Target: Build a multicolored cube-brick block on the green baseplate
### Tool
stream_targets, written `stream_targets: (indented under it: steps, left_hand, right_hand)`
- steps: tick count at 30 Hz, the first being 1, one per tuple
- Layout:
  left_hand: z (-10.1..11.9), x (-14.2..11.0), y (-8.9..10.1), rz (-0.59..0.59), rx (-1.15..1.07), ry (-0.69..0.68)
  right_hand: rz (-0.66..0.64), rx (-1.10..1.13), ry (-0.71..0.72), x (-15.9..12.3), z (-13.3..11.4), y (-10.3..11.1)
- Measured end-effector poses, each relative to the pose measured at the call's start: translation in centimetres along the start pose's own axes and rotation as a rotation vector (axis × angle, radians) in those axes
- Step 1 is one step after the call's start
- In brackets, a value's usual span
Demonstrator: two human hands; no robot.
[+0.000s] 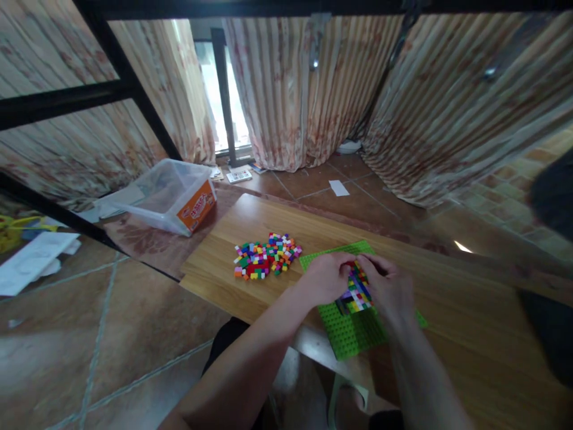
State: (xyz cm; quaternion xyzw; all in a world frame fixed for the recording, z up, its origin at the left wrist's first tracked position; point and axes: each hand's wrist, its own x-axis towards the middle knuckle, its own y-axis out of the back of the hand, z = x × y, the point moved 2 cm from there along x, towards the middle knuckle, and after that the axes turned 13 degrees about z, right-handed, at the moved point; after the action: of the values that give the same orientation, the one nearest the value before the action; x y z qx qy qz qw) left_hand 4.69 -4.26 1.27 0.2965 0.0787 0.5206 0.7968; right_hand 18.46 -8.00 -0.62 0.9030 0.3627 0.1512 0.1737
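Head view, with left hand [327,278] and right hand [390,289] drawn together over the far part of the build [359,294], fingers curled and tips nearly meeting. Tips partly hidden by knuckles and blur; cannot tell how far apart finger and thumb on either hand, nor whether pinching any piece. Presumably brought in from both sides to brace small parts evenly, without tipping. Directly under the fingers and on their near side, the build, apparently resting on a green plate [351,335], likely for a steady, studded base. Bare studs stretching from below the fingers toward the lap, perhaps to leave the wrists room. Left of the left fingers, clear of the plate, a loose pile [268,257] on the table [215,254], probably placed for a short reach without cluttering the plate. Much farther left and beyond the fingers, past the table edge, a clear tub [154,221] with an orange label [197,206], seemingly set out of the way. As for looks: build low and close-packed, patched in red, yellow, green, white and purple, with a slanting blue strip and dark pieces at the near left corner.
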Motion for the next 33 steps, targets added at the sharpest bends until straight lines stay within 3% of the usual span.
stream_targets:
  steps: [16,21,28,33]
  left_hand:
    - [-0.5,0.2,0.7,0.014,0.048,0.01]
    - [-2.4,0.5,3.5,0.144,0.103,0.056]
    - [-6.7,-1.3,9.3,0.157,0.266,0.225]
    - [-7.7,-2.2,10.5,0.141,0.405,0.277]
  right_hand:
    - [0.003,-0.095,-0.017,0.1,0.9,0.4]
    - [0.032,-0.199,-0.061,-0.1,0.4,0.8]
    - [0.135,-0.142,-0.044,0.5,0.9,1.2]
    - [0.141,-0.09,-0.042,0.6,1.1,1.1]
